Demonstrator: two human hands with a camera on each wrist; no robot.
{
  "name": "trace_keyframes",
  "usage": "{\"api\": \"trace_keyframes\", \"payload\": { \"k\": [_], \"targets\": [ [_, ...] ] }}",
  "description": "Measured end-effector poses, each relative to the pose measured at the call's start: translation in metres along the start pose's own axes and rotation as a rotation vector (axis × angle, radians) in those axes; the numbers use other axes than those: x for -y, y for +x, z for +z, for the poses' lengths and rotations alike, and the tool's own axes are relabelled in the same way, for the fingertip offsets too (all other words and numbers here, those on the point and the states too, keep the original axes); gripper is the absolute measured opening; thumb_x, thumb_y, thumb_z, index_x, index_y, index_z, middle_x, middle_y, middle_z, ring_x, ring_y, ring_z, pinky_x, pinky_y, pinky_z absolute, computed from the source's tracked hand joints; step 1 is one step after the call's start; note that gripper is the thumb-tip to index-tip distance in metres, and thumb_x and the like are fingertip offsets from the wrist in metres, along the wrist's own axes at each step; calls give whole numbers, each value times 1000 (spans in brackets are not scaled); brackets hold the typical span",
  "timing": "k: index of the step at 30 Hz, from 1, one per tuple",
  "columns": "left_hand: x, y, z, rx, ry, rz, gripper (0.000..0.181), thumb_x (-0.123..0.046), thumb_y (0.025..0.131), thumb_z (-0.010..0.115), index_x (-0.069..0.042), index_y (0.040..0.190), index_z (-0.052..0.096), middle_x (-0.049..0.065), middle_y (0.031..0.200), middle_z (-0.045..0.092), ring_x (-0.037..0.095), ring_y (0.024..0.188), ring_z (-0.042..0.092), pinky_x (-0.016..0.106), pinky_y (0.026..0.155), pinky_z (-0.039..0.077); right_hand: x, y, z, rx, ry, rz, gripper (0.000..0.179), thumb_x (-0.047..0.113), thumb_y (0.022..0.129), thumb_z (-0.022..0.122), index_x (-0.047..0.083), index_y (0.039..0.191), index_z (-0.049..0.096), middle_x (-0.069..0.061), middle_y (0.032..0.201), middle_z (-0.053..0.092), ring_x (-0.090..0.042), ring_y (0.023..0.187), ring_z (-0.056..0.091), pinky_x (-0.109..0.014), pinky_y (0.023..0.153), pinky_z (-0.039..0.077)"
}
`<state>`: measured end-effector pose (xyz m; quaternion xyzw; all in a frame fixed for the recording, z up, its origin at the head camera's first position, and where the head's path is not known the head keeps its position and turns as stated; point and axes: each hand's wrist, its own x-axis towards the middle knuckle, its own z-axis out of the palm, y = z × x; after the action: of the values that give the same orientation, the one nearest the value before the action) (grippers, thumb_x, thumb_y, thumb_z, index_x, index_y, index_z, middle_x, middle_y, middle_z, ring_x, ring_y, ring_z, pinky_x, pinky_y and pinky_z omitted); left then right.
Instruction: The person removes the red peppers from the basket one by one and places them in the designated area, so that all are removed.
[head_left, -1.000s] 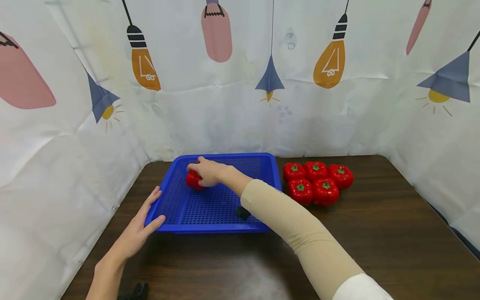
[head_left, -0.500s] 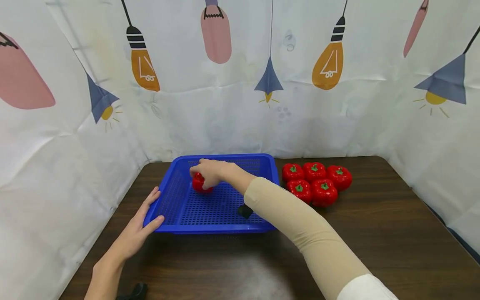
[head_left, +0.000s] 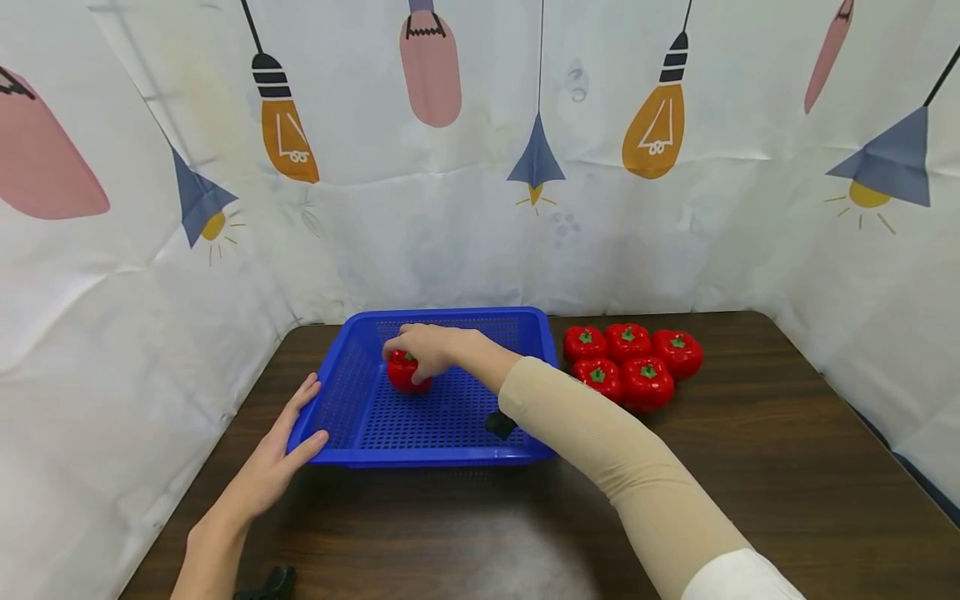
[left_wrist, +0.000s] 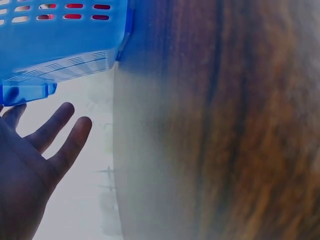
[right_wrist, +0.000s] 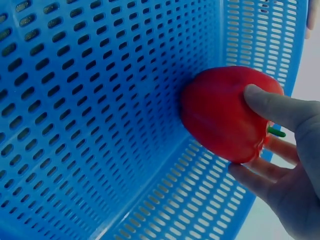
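Observation:
My right hand (head_left: pixel 429 346) reaches into a blue perforated plastic basket (head_left: pixel 442 456) and holds a red bell pepper (head_left: pixel 406 376) with a green stem. In the right wrist view, the thumb lies on one side of the pepper (right_wrist: pixel 220 110) and fingers are on the other, near the stem end, with the pepper right at the mesh floor and low by the basket wall. My left hand (head_left: pixel 272 460) rests at the basket's near-left corner, thumb on the rim and fingers along the outer left side. Its fingers (left_wrist: pixel 75 137) look extended in the left wrist view.
Several more red bell peppers (head_left: pixel 648 383) stand grouped on the brown wooden table (head_left: pixel 757 433), just right of the basket. A white patterned curtain (head_left: pixel 465 242) surrounds the table's back and sides. A black object (head_left: pixel 273 583) shows at the bottom edge by the left forearm.
My right hand has moved the held pepper a little to the right and nearer inside the basket. The left hand has stayed at the corner.

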<state>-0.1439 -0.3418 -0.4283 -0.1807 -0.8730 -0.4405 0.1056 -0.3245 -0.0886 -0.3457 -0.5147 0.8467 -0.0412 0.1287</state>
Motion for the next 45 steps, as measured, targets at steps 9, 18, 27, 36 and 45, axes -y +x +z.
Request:
{"api": "trace_keyframes", "payload": {
  "k": [9,18,27,36,45],
  "targets": [
    [0,2,1,7,-6,5,70,-5,102,57,-14,163,25,10,171,10,31,152,15,7,104,20,-2,-12,-5,57,1,-13,54,15,95,75,21,143,52,-5,137,54,-20,125,48,-29,89,51],
    [2,0,1,-4,6,6,71,-5,101,58,-15,163,26,10,171,12,25,153,15,7,105,19,5,-24,-12,153,-50,-66,54,12,94,76,19,143,53,-3,135,54,-18,123,47,-29,87,52],
    [0,-1,1,0,4,-2,70,-6,102,58,-14,163,25,11,171,11,29,153,14,6,104,18,12,-40,-21,138,-56,-50,53,11,95,74,22,142,53,-5,138,49,-19,122,47,-28,84,53],
    [1,0,0,-6,3,5,70,-5,102,58,-13,163,25,12,170,11,25,153,15,7,105,19,15,-64,-33,92,-42,-75,52,11,94,74,24,140,54,-4,140,47,-19,125,45,-28,85,53],
    [1,0,0,-6,-2,8,70,-5,101,58,-14,163,26,13,170,12,29,152,16,7,105,20,6,-95,-41,21,3,-121,52,15,92,77,23,140,56,-3,144,48,-19,128,46,-27,88,53]
  ]
}}
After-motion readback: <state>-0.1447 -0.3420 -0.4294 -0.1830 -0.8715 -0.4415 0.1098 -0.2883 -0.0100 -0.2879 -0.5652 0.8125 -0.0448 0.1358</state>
